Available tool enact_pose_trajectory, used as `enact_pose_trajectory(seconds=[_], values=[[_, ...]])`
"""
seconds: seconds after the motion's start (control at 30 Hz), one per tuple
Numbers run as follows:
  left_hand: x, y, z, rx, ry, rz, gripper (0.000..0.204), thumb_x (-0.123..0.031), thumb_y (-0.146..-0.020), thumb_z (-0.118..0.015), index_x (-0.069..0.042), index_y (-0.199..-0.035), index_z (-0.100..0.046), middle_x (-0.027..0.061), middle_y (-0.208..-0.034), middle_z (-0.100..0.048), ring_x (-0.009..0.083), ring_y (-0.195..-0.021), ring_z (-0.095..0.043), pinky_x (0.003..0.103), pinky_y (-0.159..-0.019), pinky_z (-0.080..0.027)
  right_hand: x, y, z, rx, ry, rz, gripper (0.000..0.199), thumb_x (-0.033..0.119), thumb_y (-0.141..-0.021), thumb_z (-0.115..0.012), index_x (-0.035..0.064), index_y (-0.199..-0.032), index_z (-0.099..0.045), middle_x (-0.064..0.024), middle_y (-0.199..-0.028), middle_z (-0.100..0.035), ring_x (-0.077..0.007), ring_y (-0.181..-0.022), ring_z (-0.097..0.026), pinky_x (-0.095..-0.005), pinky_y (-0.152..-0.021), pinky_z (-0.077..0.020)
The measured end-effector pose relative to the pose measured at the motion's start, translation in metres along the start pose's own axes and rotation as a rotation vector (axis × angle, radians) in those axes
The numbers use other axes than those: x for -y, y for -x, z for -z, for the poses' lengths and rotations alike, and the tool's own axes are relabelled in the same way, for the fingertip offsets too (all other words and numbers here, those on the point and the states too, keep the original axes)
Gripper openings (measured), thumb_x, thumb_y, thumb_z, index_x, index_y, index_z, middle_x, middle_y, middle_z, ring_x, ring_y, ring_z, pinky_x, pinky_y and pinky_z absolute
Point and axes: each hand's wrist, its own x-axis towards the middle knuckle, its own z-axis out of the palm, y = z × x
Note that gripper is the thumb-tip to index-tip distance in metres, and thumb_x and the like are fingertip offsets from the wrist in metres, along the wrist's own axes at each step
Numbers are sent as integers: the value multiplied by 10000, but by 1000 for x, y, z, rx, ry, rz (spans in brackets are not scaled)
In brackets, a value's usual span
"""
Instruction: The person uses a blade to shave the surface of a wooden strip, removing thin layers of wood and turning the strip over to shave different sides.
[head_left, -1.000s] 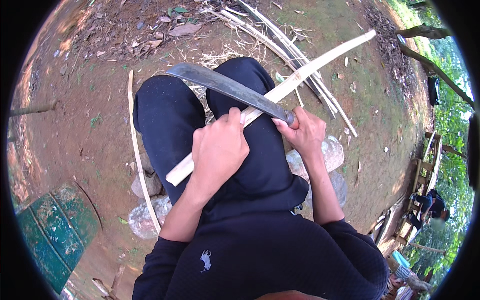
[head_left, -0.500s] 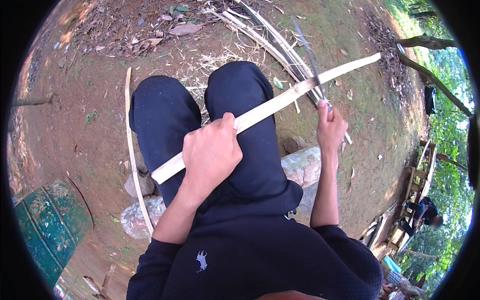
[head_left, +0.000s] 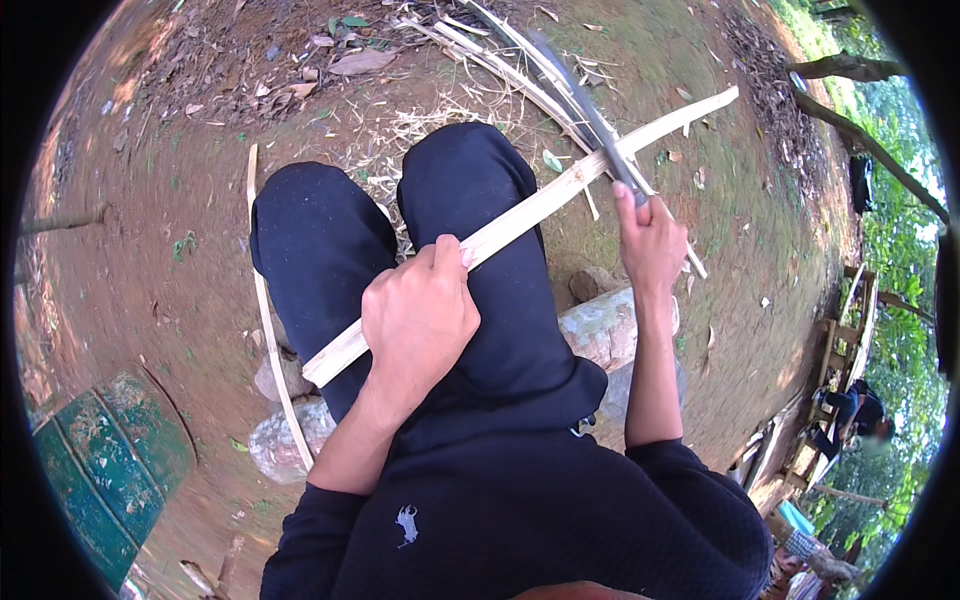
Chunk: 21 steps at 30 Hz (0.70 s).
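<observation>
Left hand (head_left: 420,315): fingers closed round the long flat pale wooden strip (head_left: 525,218), slanting over dark cloth trousers (head_left: 310,215).
Thin pale wood shavings (head_left: 430,122): on the brown earth ground (head_left: 200,290); some paring seems done.
Strip's joint (head_left: 582,176): visible; paring looks unfinished.
Right hand (head_left: 655,245): fingers grip the long dark metal knife (head_left: 592,118); contact unclear.

Strip (head_left: 545,202) across the thighs (head_left: 505,310), knife (head_left: 588,108) across its far half, loose strips (head_left: 540,97) on the ground (head_left: 200,290) beyond
</observation>
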Motion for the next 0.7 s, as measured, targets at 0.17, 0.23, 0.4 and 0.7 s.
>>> enact_pose_trajectory(seconds=[0.17, 0.23, 0.4, 0.7], values=[[-2, 6, -6, -37, -41, -34, 146, -179, -993, -599, -56, -917, -580, 114, -716, -640, 309, -604, -651, 417, -550, -494, 20, 39, -6, 60, -40, 256, 632, 638, -923, -628, 76, -654, -519, -59, -490, -488, -228, -442, -527, -400, -480, -429], [-3, 8, -9, -56, -64, -54, 145, -191, -991, -609, -56, -943, -586, 107, -725, -637, 293, -609, -650, 404, -556, -496, 21, 33, -10, -31, -16, 290, 620, 621, -911, -647, 68, -663, -516, -82, -510, -511, -268, -465, -548, -414, -498, -436], [-10, 6, -10, -69, -90, -79, 159, -214, -996, -611, -62, -958, -589, 83, -717, -615, 262, -592, -639, 382, -559, -498, 18, 25, -14, -105, 37, 266, 623, 647, -836, -719, 89, -648, -516, -70, -536, -568, -286, -480, -595, -412, -473, -461], [-3, 17, 2, -48, -80, -43, 170, -200, -983, -615, -75, -880, -564, 74, -714, -628, 269, -595, -651, 385, -568, -503, -41, -24, -31, -130, 156, -104, 632, 644, -922, -629, 81, -643, -564, -66, -520, -566, -246, -465, -590, -384, -464, -470]])
